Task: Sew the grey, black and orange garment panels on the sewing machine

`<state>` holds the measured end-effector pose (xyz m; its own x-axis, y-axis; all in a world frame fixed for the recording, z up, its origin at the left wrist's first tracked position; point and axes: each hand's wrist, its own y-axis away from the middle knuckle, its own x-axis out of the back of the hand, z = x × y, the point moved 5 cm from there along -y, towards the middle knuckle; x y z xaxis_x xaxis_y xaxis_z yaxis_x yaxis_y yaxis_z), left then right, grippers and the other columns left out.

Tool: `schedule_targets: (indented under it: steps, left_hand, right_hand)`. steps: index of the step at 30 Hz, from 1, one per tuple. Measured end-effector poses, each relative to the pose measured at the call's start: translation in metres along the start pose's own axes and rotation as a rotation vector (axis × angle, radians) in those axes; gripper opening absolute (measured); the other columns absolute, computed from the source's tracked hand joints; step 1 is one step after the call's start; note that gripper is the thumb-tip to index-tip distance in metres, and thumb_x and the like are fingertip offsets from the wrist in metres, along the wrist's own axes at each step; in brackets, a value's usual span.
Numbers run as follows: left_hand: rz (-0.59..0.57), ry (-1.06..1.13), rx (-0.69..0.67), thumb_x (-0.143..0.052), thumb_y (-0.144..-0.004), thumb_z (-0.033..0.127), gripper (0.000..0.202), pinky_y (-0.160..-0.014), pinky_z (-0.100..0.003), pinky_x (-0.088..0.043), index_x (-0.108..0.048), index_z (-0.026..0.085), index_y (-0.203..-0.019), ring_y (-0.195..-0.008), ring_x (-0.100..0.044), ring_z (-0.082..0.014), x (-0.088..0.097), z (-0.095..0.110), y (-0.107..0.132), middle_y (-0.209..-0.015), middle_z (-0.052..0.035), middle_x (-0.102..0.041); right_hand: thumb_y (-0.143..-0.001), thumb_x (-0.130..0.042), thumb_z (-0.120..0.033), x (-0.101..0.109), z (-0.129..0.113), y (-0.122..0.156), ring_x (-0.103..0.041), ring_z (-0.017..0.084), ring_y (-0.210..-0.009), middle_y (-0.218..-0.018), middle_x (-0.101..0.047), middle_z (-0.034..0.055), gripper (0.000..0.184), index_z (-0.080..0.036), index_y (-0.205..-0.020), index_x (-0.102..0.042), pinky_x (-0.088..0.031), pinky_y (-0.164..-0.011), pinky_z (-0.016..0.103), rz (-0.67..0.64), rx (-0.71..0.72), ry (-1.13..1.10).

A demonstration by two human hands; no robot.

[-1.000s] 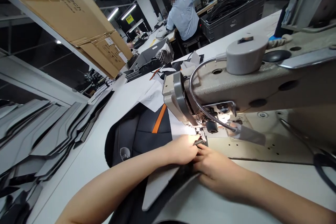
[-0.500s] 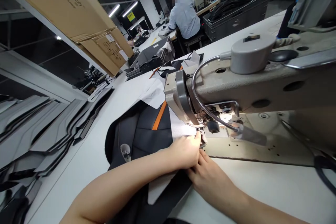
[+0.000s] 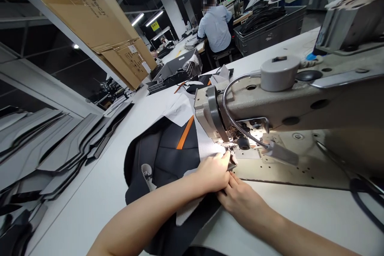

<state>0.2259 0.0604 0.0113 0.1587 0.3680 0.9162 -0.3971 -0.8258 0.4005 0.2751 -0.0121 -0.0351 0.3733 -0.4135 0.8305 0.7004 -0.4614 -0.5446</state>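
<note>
A black padded cover (image 3: 174, 160) with an orange stripe (image 3: 185, 133) and whitish backing lies on the table, its right edge under the head of a sewing machine (image 3: 246, 104). My left hand (image 3: 213, 171) is closed on the cover's edge just in front of the lit needle area, thumb and forefinger pinching the fabric. Right below it, my right hand (image 3: 238, 196) grips the same edge, its fingertips partly hidden by the left hand. A small dark folded piece of the edge shows beside the left fingertips. The needle itself is too small to make out.
Stacks of grey-black cut panels (image 3: 66, 144) lie along the left. Cardboard boxes (image 3: 99, 16) stand on a shelf above. Behind the machine are a grey crate (image 3: 180, 64) and fabric scraps. A person (image 3: 216, 28) sits farther off, near a dark bin (image 3: 270, 28). Scissors (image 3: 360, 180) lie at right.
The view has shifted slightly, so the machine and cover sit a little differently in the picture. Both hands keep their hold on the cover's edge near the needle area.
</note>
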Motion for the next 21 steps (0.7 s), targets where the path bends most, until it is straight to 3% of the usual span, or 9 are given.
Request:
schedule_targets:
  steps: [7, 12, 17, 21]
  left_hand:
    - [-0.051, 0.042, 0.041, -0.046, -0.075, 0.021, 0.036, -0.077, -0.036, -0.050, -0.048, 0.024, -0.111, -0.089, -0.062, -0.0256, 0.012, -0.001, -0.002, -0.101, -0.0052, -0.061]
    - [0.005, 0.086, 0.006, -0.048, -0.071, 0.019, 0.032, -0.082, -0.035, -0.049, -0.052, 0.023, -0.102, -0.093, -0.058, -0.0238, 0.016, 0.001, -0.004, -0.106, -0.0051, -0.056]
    - [0.075, 0.121, -0.038, -0.047, -0.071, 0.015, 0.031, -0.090, -0.034, -0.046, -0.054, 0.020, -0.101, -0.103, -0.052, -0.0232, 0.018, 0.004, -0.006, -0.113, -0.0063, -0.053]
    - [0.045, 0.138, -0.102, -0.046, -0.074, 0.013, 0.031, -0.094, -0.032, -0.044, -0.055, 0.018, -0.103, -0.107, -0.050, -0.0219, 0.018, 0.004, -0.012, -0.109, -0.0071, -0.055]
  right_hand:
    - [-0.065, -0.056, -0.014, 0.002, 0.001, -0.001, -0.062, 0.031, -0.087, -0.094, -0.068, 0.0161, 0.026, -0.013, -0.090, -0.065, -0.046, -0.084, 0.046, 0.013, -0.016, 0.012]
    - [-0.063, -0.057, -0.015, 0.003, 0.000, -0.003, -0.062, 0.033, -0.086, -0.093, -0.068, 0.0162, 0.027, -0.013, -0.089, -0.065, -0.045, -0.084, 0.048, 0.030, -0.047, 0.009]
    - [-0.064, -0.054, -0.013, 0.003, 0.002, -0.004, -0.062, 0.033, -0.088, -0.094, -0.068, 0.0170, 0.027, -0.012, -0.088, -0.066, -0.042, -0.088, 0.050, 0.027, -0.072, 0.016]
    - [-0.067, -0.052, -0.012, 0.009, 0.011, 0.000, -0.061, 0.032, -0.088, -0.091, -0.067, 0.0165, 0.027, -0.011, -0.089, -0.066, -0.041, -0.091, 0.049, 0.022, -0.052, 0.009]
